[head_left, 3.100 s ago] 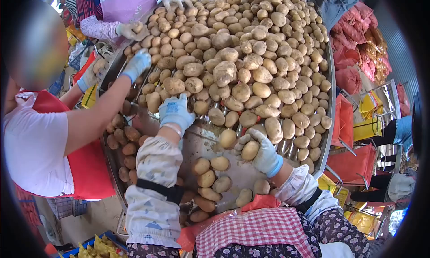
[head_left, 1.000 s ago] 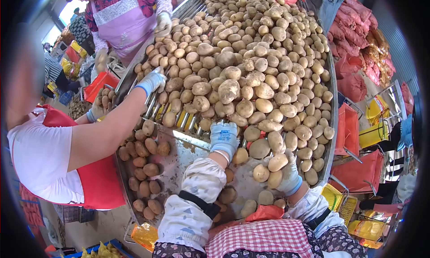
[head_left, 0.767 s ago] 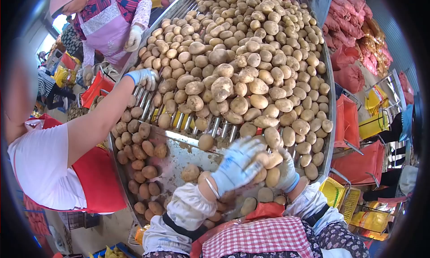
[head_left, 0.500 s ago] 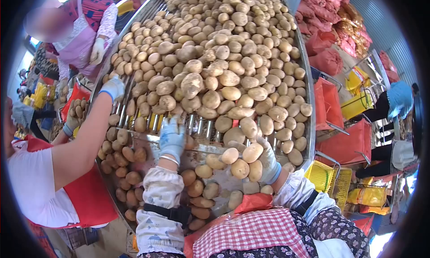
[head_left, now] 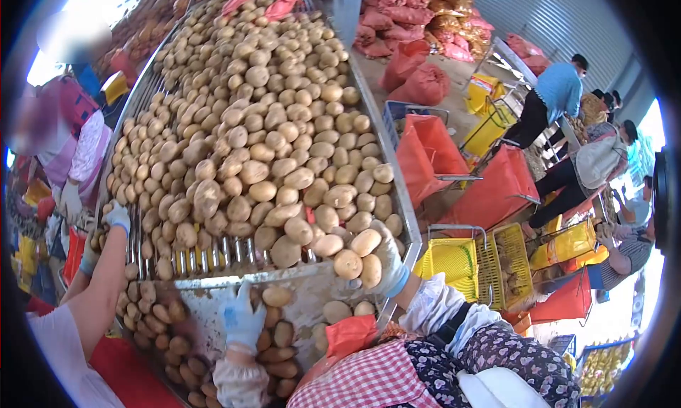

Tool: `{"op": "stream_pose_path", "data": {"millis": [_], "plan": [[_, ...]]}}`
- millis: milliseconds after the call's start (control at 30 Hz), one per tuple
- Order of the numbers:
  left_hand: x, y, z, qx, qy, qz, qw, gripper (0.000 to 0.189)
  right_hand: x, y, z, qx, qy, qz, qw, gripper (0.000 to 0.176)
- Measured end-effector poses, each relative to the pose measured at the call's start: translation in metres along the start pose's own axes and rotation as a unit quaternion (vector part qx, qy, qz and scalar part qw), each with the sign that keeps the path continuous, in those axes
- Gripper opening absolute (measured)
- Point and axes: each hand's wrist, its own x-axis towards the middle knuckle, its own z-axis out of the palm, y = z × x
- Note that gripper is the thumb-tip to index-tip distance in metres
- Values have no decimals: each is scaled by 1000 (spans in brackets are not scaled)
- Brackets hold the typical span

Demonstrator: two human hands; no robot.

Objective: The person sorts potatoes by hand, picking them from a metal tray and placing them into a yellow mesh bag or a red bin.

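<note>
My right hand [head_left: 389,260], in a whitish glove with a blue cuff, holds several potatoes [head_left: 348,264] bunched against its palm and fingers, over the front right of the sorting table. My left hand [head_left: 242,317], in a white and blue glove, is over the bare metal of the lower tray [head_left: 206,302]. Its fingers stretch forward with nothing visible in them. Right beside it lie loose potatoes [head_left: 277,296] in the tray. Beyond both hands a large heap of potatoes [head_left: 262,153] covers the metal rollers [head_left: 225,252].
A co-worker's gloved hand [head_left: 118,216] reaches the rollers from the left; another person [head_left: 74,146] stands farther back. Red bag-lined carts [head_left: 425,156] and yellow baskets [head_left: 450,258] line the right side. Pink sacks [head_left: 390,14] are stacked behind.
The view has turned toward the right. My left hand has drawn back from the rollers to the lower tray, while my right hand still holds potatoes.
</note>
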Motion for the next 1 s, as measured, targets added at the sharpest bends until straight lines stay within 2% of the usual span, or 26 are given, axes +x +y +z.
{"op": "stream_pose_path", "data": {"millis": [33, 67, 100, 133, 167, 200, 233, 267, 300, 333, 367, 400, 433, 500, 567, 600, 633, 667, 700, 733, 767, 800, 867, 900, 933, 1000], "plan": [[-25, -12, 14, -148, 78, -57, 984, 35, -5, -12, -1, 7, 66, -61, 996, 55], [-39, -17, 28, -292, 151, -114, 938, 33, -18, -43, -7, 9, 0, -37, 999, 50], [-42, -10, 19, -291, 152, -114, 938, 33, -27, -72, -11, 10, -66, -6, 998, 45], [-49, 0, 1, -555, 98, -165, 809, 37, -34, -96, -10, 53, -129, 23, 990, 46], [-55, 9, -10, -768, 40, -201, 607, 45, -26, -115, -45, -20, -104, -86, 991, 44], [-54, 24, -12, -765, 47, -205, 609, 45, -23, -140, -55, 50, -147, -99, 983, 47], [-47, 46, -14, -759, 69, -254, 596, 52, -28, -154, -35, -27, 43, -188, 981, 47], [-43, 60, -17, -749, 95, -307, 580, 59, -23, -187, -53, 2, 2, -184, 983, 51], [-45, 62, -20, -808, 48, -226, 542, 48, 2, -238, -98, 127, -123, -90, 980, 52], [-46, 63, -12, -572, 125, -152, 796, 49, 7, -268, -92, 105, -213, -59, 970, 43], [-46, 62, 4, -252, 164, -73, 951, 56, 8, -287, -91, -10, 127, -320, 939, 40], [-47, 54, 21, -537, 114, -180, 816, 60, 18, -312, -107, 22, 90, -329, 940, 41], [-48, 49, 28, -768, 71, -252, 584, 63, 23, -336, -120, -9, 138, -331, 934, 42], [-34, 63, 2, -916, -2, -232, 326, 63, 52, -329, -124, -39, 173, -315, 933, 44], [-34, 69, -4, -905, 33, -245, 347, 65, 61, -309, -127, -153, 191, -257, 935, 44], [-31, 73, -4, -896, 47, -252, 361, 68, 57, -269, -117, -190, -80, -140, 968, 45], [-27, 80, -9, -893, 57, -249, 371, 64, 39, -186, -46, -276, 47, -177, 944, 42], [-21, 89, -10, -894, 61, -247, 370, 64, 35, -143, -37, -250, -37, -45, 967, 45], [-15, 98, -10, -797, 65, -215, 561, 62, 24, -99, -15, -283, -149, 53, 946, 48], [-14, 105, -9, -662, 65, -173, 726, 59, 14, -50, -11, -330, -43, 49, 942, 49], [-20, 104, 1, -288, 61, -58, 954, 57, 3, -16, 7, -341, -58, 104, 932, 48], [-26, 108, 7, -287, 64, -61, 954, 57, -6, 4, 20, -352, -73, 161, 919, 48], [-43, 115, 13, -228, 88, -67, 967, 72, 4, 25, -10, -373, -127, 215, 893, 42], [-59, 110, 3, -104, 79, -67, 989, 73, 6, 36, -24, -316, -137, 195, 918, 32], [-79, 100, 1, -101, 84, -76, 988, 73, 2, 35, -20, -318, -144, 203, 915, 32], [-128, 72, 11, 56, 40, -190, 979, 73, -12, 26, -9, -554, -24, 94, 827, 22]]}}
